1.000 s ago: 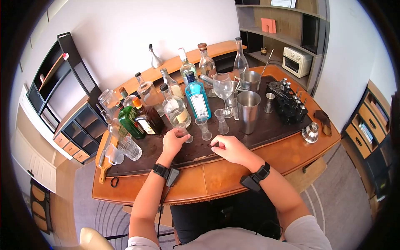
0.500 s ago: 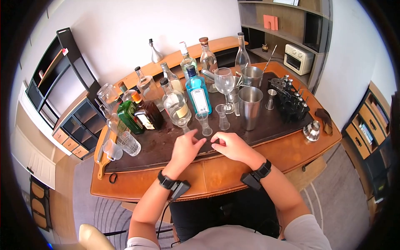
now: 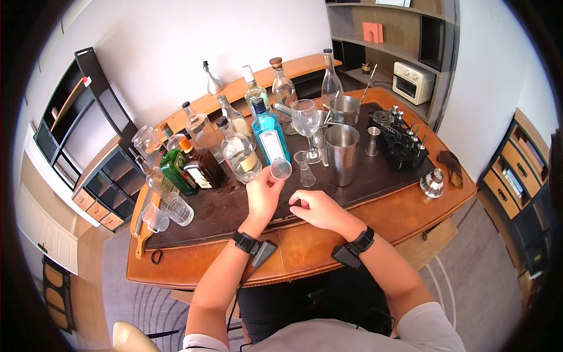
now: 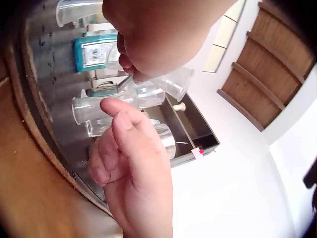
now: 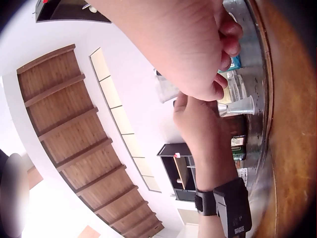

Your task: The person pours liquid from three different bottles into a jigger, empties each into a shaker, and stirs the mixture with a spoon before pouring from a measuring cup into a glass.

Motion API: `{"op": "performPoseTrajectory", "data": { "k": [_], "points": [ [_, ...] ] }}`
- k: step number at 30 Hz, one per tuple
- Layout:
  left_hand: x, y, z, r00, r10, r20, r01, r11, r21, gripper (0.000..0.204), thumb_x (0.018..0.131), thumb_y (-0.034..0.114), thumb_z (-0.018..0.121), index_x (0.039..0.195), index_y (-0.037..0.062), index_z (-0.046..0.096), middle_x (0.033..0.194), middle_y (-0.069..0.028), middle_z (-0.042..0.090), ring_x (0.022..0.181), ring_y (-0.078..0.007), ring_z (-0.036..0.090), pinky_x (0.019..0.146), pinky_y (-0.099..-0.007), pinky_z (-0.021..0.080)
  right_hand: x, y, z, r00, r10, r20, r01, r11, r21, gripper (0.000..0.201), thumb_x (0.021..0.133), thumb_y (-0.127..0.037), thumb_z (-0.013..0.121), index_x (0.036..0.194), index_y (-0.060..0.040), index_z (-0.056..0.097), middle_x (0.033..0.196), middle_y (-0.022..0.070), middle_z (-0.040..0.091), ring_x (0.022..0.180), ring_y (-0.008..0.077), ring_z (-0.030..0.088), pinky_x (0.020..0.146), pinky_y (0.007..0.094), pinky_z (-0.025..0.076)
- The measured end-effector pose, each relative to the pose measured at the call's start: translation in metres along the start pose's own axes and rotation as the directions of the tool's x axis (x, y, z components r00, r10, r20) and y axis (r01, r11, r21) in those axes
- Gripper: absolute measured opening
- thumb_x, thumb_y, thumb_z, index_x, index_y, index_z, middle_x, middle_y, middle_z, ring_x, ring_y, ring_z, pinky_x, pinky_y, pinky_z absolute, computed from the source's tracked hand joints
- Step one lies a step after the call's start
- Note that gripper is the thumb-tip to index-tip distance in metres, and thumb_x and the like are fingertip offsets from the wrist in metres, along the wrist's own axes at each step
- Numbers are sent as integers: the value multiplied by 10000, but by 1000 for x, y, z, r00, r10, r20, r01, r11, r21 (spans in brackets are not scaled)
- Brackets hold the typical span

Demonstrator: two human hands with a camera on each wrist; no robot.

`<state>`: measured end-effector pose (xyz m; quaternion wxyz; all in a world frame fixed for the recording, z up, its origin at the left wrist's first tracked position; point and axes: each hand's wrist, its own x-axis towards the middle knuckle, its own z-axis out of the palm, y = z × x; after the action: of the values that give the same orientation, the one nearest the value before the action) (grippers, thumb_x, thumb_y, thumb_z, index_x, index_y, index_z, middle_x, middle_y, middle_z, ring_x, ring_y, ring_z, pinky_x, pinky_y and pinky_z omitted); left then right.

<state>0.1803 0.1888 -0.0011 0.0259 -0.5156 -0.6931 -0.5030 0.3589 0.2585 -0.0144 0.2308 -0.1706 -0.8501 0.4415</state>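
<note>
My left hand [image 3: 263,196] pinches a clear hourglass-shaped jigger [image 3: 281,169] between thumb and fingers, tilted so its round mouth faces the head camera. In the left wrist view the raised jigger [image 4: 178,82] sticks out beyond the fingers. My right hand [image 3: 319,209] hovers just right of it above the mat's front edge, fingers loosely curled and holding nothing. A matching clear jigger [image 3: 305,170] stands on the dark mat beyond the right hand. Another one [image 5: 241,106], hidden behind the left hand in the head view, shows upright in the right wrist view.
Several bottles crowd the mat's left and back, including a blue bottle [image 3: 270,138] and a green one [image 3: 177,171]. To the right stand a stemmed glass [image 3: 306,120], a steel shaker tin [image 3: 342,155] and a black rack [image 3: 399,141]. Two glasses [image 3: 177,209] stand front left.
The left hand has left the leftmost jigger, moved right and lifted the middle one, tilting it. The right hand has stayed nearly still, and the head view has shifted slightly.
</note>
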Motion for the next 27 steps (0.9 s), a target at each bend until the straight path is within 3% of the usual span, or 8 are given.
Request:
{"op": "performPoseTrajectory", "data": {
  "k": [3,5,9,11,14,18,23,27],
  "points": [
    [-1,20,-13,970,226,-92,-221,973,62,320,910,158,787,1193,34,702,746,-117,698,614,-216,667,605,-346,541,0,-3,-2,1000,-5,5,5,1000,-20,230,942,-230,714,1074,-44,683,735,131,664,663,292,644,633,412,495],
    [-2,32,-20,957,274,-90,-262,957,124,325,905,151,788,1198,40,701,736,-112,692,617,-233,665,597,-359,539,0,-5,-2,1000,5,14,-5,1000,-29,233,941,-233,713,1072,-43,683,736,133,665,666,298,646,634,416,496],
    [-1,36,-24,931,350,-103,-329,927,177,318,897,143,792,1189,50,704,710,-98,675,612,-258,654,584,-382,532,0,-1,0,1000,-13,-1,13,1000,-8,207,951,-188,723,1083,-36,679,662,71,585,607,175,543,594,352,450],
    [1,36,-25,926,366,-93,-341,916,210,311,894,141,794,1178,50,704,709,-101,675,617,-265,658,585,-384,529,0,-1,0,1000,-11,-1,11,1000,-7,208,951,-188,722,1084,-35,679,661,71,587,607,177,547,594,352,451],
    [13,33,-26,935,346,-75,-322,919,228,299,878,127,795,1153,52,705,723,-114,684,644,-288,676,598,-399,533,0,-5,-2,1000,-6,10,6,999,-34,228,940,-224,715,1065,-37,677,727,127,657,663,292,638,636,412,493],
    [43,20,-23,948,318,8,-298,879,372,301,842,109,786,1125,52,702,769,-136,706,699,-333,704,636,-440,552,-2,-7,-2,1000,-1,8,1,1000,-23,221,939,-218,715,1055,-35,674,723,128,653,659,289,634,633,412,491],
    [67,17,-14,906,418,68,-383,740,553,276,847,121,753,1095,45,660,803,-169,711,750,-372,707,662,-472,562,-1,-6,-2,1000,-13,-1,13,1000,-16,215,940,-219,714,1044,-36,674,707,127,646,649,290,628,624,415,487],
    [73,13,-2,918,385,94,-365,728,581,258,849,143,754,1066,49,652,816,-183,714,750,-381,709,660,-480,563,-1,-4,-2,1000,-11,7,11,1000,-17,221,938,-225,714,1043,-35,677,709,130,650,657,299,637,625,421,489]
  ]
}}
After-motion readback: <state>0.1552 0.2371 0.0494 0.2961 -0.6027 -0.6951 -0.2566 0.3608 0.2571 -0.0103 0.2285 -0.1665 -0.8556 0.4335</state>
